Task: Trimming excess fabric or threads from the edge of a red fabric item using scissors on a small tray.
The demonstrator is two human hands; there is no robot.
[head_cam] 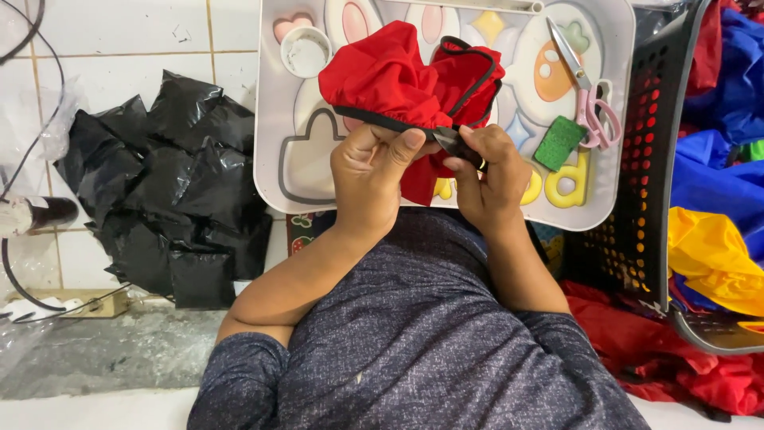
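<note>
A bunched red fabric piece point(390, 72) with black edging lies over a white tray point(270, 119) in front of me. My left hand point(368, 171) pinches the black-trimmed edge of the fabric with thumb and fingers. My right hand point(489, 175) grips the same edge close by and also holds a small dark tool point(455, 143), whose kind I cannot tell. Both hands sit almost touching above the tray's near rim.
On the tray rest pink-handled scissors point(589, 95), a green pad point(559, 143) and a small white cup point(306, 52). Black plastic bags point(171, 191) are piled at left. A dark perforated basket point(649, 159) with blue and yellow fabric point(712, 255) stands at right, red cloth point(676, 358) below it.
</note>
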